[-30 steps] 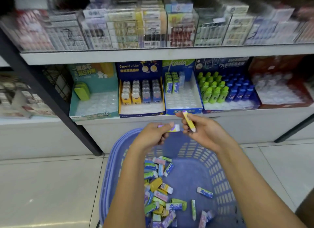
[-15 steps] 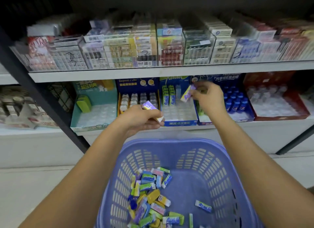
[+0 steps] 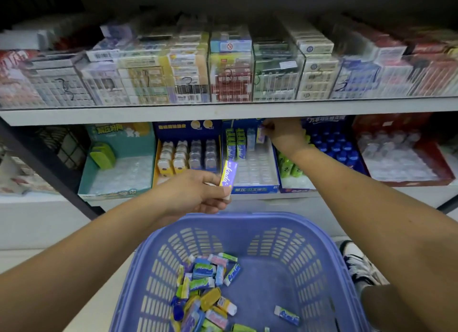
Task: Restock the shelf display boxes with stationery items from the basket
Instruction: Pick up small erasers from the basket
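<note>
A purple plastic basket [image 3: 319, 235] stands low in front of me with several small wrapped erasers [image 3: 205, 277] piled at its left. My left hand [image 3: 195, 193] holds a purple and yellow eraser [image 3: 228, 176] above the basket's far rim. My right hand [image 3: 282, 131] reaches under the upper shelf into the blue display box [image 3: 255, 189] and pinches a pale purple eraser [image 3: 260, 135] upright at the back row, beside green erasers [image 3: 235, 143] that stand there.
Along the lower shelf stand a teal box [image 3: 116, 190] with a green item, a yellow-edged box [image 3: 188, 155] of small cases, a box of green and blue bottles [image 3: 332, 148] and a red box [image 3: 406, 180]. Packed clear cases fill the upper shelf [image 3: 223, 111]. A shoe [image 3: 357, 262] shows right of the basket.
My right hand has carried its eraser from above the basket up into the blue box's back row. My left hand has risen slightly with its eraser. The camera has moved closer to the shelf.
</note>
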Tool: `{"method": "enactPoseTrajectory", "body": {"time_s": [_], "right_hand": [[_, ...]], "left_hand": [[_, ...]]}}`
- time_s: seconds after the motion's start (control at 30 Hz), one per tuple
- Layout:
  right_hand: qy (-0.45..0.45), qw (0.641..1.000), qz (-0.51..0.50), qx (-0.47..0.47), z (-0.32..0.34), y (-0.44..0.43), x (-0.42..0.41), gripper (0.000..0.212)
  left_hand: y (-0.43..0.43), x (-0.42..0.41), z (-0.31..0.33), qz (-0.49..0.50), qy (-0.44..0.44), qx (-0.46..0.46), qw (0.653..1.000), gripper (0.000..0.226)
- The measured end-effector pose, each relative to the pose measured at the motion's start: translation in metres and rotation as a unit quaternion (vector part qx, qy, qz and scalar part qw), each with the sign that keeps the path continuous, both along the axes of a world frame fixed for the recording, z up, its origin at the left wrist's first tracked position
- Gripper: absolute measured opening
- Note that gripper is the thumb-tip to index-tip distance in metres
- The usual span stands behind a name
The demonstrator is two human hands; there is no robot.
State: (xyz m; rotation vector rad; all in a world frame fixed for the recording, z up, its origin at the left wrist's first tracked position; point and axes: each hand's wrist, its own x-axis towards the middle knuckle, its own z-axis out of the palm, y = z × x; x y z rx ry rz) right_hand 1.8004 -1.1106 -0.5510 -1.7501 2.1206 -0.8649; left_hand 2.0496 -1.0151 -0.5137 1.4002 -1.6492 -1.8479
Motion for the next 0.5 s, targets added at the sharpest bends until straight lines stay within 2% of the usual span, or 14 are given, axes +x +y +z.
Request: {"method": "enactPoseTrajectory", "body": {"time_s": [0.2, 0.5], "right_hand": [[0.015, 0.998, 0.016, 0.061, 0.005, -0.014, -0.007, 0.031], [-0.033, 0.999, 0.012, 0.029, -0.001, -0.013, -0.009, 0.025]], "left_hand": [[-0.008, -0.012, -0.011, 0.017, -0.001, -0.002, 1.000, 0.006], [-0.024, -0.031, -0.027, 0.048, -0.018, -0.065, 0.997, 0.004]]}}
